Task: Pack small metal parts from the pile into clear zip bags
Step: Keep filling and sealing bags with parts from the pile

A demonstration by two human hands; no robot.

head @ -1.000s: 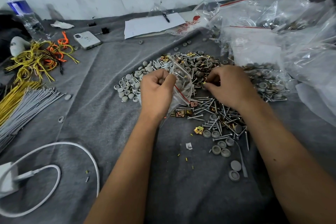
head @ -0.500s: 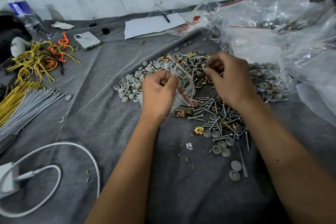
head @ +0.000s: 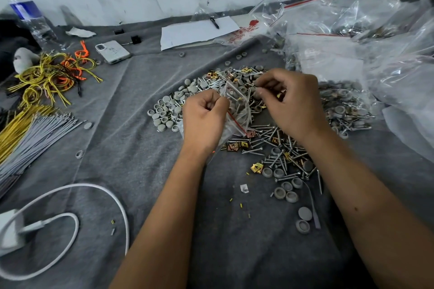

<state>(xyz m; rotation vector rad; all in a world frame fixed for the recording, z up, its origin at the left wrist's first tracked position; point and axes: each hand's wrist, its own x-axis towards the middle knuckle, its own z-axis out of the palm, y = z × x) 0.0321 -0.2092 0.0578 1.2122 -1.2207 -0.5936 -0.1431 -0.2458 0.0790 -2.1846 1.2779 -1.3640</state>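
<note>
A small clear zip bag (head: 237,110) with a red seal line stands mouth-up, pinched at its left edge by the left hand (head: 204,119), a few screws visible inside. The right hand (head: 291,103) pinches small parts at the bag's open mouth. The pile (head: 277,138) of screws, brass clips and grey caps spreads beneath and around both grips.
</note>
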